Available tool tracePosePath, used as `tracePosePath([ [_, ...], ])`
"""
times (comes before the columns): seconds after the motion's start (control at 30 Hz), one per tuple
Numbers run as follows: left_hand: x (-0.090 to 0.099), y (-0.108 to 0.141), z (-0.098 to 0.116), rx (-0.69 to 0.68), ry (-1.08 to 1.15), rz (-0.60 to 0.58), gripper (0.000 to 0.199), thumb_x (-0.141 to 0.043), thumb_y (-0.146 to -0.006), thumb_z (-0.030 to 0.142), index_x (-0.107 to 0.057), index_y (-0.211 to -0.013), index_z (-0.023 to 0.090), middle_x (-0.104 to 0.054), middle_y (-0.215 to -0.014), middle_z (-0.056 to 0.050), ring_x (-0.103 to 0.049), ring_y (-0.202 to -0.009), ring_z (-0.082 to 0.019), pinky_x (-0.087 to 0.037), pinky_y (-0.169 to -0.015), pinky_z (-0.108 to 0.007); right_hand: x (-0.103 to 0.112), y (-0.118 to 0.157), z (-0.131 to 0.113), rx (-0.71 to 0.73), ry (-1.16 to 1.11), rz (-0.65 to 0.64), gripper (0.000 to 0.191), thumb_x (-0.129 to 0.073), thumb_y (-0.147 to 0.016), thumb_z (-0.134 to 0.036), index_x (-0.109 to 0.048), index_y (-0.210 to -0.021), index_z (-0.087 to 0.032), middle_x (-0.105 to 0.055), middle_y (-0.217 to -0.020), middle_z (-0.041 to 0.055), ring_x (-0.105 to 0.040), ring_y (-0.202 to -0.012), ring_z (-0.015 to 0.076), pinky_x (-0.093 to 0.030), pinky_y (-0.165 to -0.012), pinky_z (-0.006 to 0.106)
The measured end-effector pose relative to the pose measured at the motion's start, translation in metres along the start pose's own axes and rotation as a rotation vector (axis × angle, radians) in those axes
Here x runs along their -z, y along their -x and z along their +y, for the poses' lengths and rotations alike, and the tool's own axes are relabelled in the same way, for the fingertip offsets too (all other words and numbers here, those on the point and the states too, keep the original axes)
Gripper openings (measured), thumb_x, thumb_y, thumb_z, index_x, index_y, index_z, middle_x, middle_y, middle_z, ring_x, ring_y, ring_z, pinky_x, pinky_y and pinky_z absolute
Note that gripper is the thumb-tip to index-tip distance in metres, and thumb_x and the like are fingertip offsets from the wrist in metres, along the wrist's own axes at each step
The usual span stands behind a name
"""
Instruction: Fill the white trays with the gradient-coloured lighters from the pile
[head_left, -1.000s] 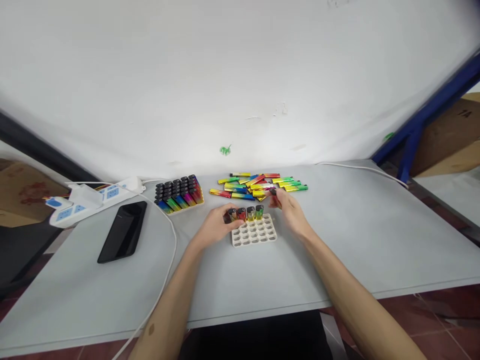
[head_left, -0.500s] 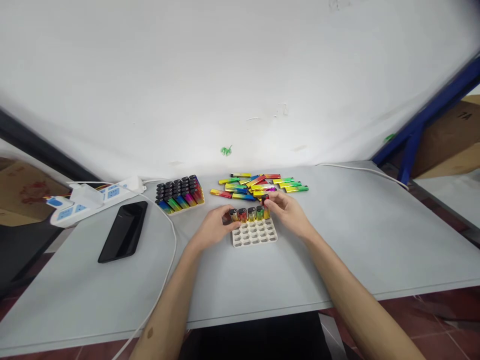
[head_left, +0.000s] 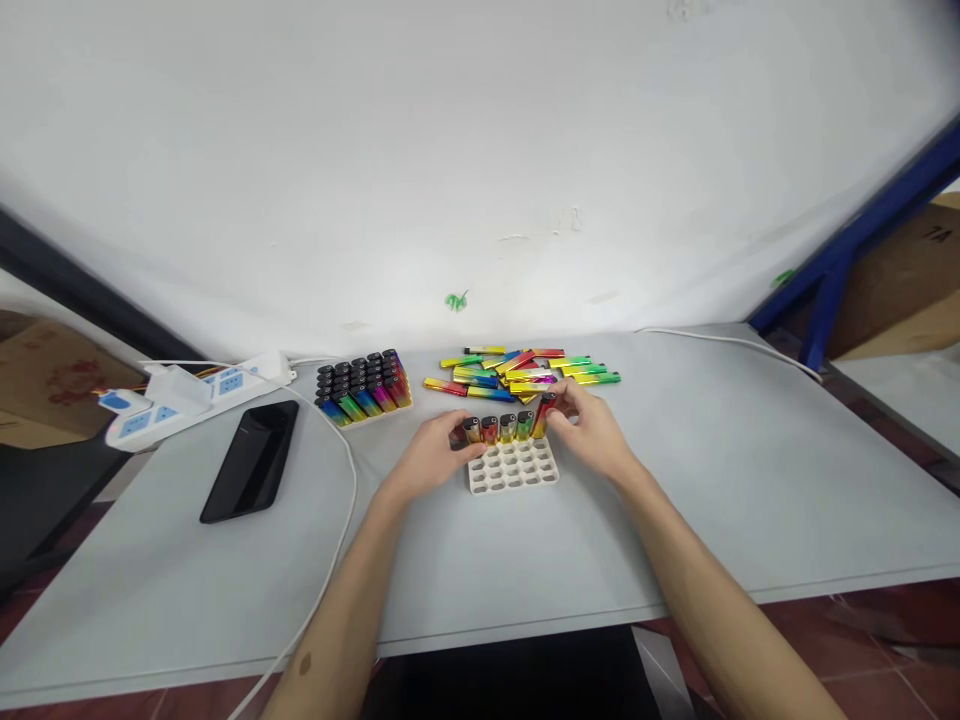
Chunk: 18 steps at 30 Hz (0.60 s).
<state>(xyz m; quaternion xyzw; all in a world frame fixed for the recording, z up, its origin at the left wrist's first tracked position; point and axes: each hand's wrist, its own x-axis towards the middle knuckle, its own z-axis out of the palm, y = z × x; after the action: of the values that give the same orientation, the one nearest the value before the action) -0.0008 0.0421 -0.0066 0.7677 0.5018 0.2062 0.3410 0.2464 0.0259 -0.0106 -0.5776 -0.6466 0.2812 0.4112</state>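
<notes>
A white tray (head_left: 513, 487) with oval holes lies on the grey table, and several shiny lighters (head_left: 508, 428) stand upright along its far row. My left hand (head_left: 435, 455) rests at the tray's left side, thumb and fingers around the leftmost lighter (head_left: 472, 432). At the right end of that row, my right hand (head_left: 590, 430) pinches a red and yellow lighter (head_left: 541, 417), tilted to the right, its lower end at the tray. Behind the tray lies a loose pile of colourful lighters (head_left: 487, 377).
Left of the pile stands a second tray (head_left: 381, 413) packed with black-topped lighters. A black phone (head_left: 251, 460), a white power strip (head_left: 217, 396) and a white cable (head_left: 352, 490) are at the left. A white wall rises behind the table.
The lighter in my right hand now leans to the right, and that hand has shifted slightly right. My left hand stays at the tray. The whole view has moved a little.
</notes>
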Motion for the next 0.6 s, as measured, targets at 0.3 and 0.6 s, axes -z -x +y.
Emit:
tracePosePath([
  [0.3, -0.002, -0.001, -0.003, 0.027, -0.001, 0.012, 0.031, -0.069, -0.08, 0.04, -0.062, -0.101, 0.018, -0.071, -0.098, -0.003, -0.064, -0.086, -0.021, -0.048, -0.075, -0.03, 0.005, 0.005, -0.009, 0.007, 0.049, -0.191, 0.014, -0.054, -0.077, -0.023, -0.053, -0.09, -0.023, -0.066, -0.088, -0.0002, -0.059, -0.072, 0.0162, -0.046, -0.069, 0.029],
  [0.6, -0.002, -0.001, -0.005, 0.013, -0.098, 0.023, 0.033, -0.067, -0.082, 0.043, -0.063, -0.104, 0.019, -0.071, -0.099, -0.004, -0.064, -0.086, -0.021, -0.047, -0.073, -0.03, 0.018, -0.013, 0.028, -0.229, 0.338, 0.429, 0.044, -0.044, -0.091, -0.048, -0.062, -0.114, -0.015, -0.063, -0.118, 0.0159, -0.053, -0.112, 0.0306, -0.038, -0.097, 0.043],
])
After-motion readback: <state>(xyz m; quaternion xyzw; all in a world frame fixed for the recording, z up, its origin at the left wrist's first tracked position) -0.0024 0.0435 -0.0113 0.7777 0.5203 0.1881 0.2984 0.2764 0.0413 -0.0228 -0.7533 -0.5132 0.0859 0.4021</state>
